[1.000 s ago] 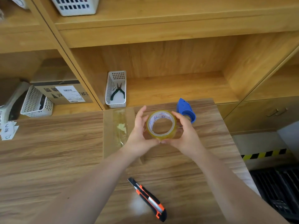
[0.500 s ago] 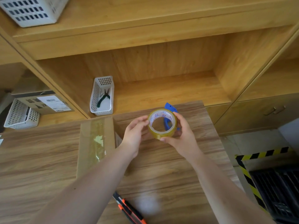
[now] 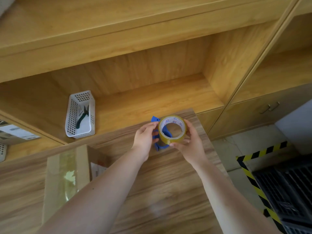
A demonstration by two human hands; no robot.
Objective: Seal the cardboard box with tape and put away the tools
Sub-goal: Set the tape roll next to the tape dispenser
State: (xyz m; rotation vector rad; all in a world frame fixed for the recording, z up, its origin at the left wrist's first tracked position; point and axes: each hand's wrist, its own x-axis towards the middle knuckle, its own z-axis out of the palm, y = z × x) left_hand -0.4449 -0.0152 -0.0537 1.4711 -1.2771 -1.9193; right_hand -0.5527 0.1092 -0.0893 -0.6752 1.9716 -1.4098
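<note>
Blue dispenser (image 3: 162, 132) sits behind the tape roll (image 3: 172, 129) both hands' fingers (image 3: 189, 125) hold; basket (image 3: 80, 115) nearby.

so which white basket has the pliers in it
The full-view white basket on the middle shelf, left of the hands; the other white basket is cut off at the left edge.

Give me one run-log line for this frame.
stage: tools away | right hand: holds tape roll | left hand: on blue dispenser | cardboard box: taped, on table | pliers: in white basket
</note>
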